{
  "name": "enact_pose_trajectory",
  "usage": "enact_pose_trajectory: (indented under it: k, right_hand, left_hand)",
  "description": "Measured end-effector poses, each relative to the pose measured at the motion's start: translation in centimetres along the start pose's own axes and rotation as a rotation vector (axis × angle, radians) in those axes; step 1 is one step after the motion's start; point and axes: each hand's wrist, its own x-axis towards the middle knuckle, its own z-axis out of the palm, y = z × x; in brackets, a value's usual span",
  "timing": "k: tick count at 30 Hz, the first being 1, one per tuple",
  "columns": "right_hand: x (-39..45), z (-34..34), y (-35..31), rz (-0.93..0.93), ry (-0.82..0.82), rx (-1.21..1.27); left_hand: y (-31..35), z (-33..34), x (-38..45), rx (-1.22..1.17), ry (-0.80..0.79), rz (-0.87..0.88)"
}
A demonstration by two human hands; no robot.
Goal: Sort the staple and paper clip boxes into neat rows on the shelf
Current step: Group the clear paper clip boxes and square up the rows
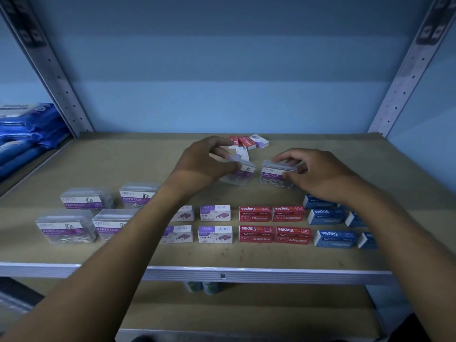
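Left hand (204,161) gripping paper-clip box (240,172), right hand (313,174) pinching another (276,175) — 2 held

Bare shelf board (123,159) lies open at back left, while a loose heap of small boxes (248,144) blocks the back centre and sorted rows (256,224) fill the front.

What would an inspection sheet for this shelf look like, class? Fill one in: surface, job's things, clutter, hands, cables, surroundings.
Surface: brown shelf board with a pale metal front edge.
Job's things: four clear paper clip boxes in rows at left; purple-and-white staple boxes, red staple boxes and blue staple boxes in rows to the right.
Clutter: small unsorted pile of boxes at the back.
Hands: left hand grips a blurred clear box; right hand grips a paper clip box.
Cables: nothing seen.
Surroundings: blue wall, perforated metal uprights, blue packs on the neighbouring shelf.
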Motion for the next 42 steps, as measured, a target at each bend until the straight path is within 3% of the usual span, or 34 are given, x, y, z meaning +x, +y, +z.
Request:
enact_pose_trajectory:
  k: [15,26,36,42]
  right_hand:
    - [-0.5,0.1,-0.1,-0.015,0.006,0.004]
    - [0.0,0.3,-0.8,0.036,0.061,-0.009]
    - [1.5,3.0,-5.4,-0.027,0.084,0.015]
    - [2.8,5.8,-9.4,-0.114,0.082,0.068]
  left_hand:
    - [-1.5,-2.0,-0.9,0.257,-0.138,0.004]
    - [-1.2,-1.7,-1.1,0.318,-0.113,0.079]
    - [-3.3,-7.6,-0.7,0.394,0.094,0.139]
    - [-6.2,-12.3,-1.4,0.551,0.157,0.054]
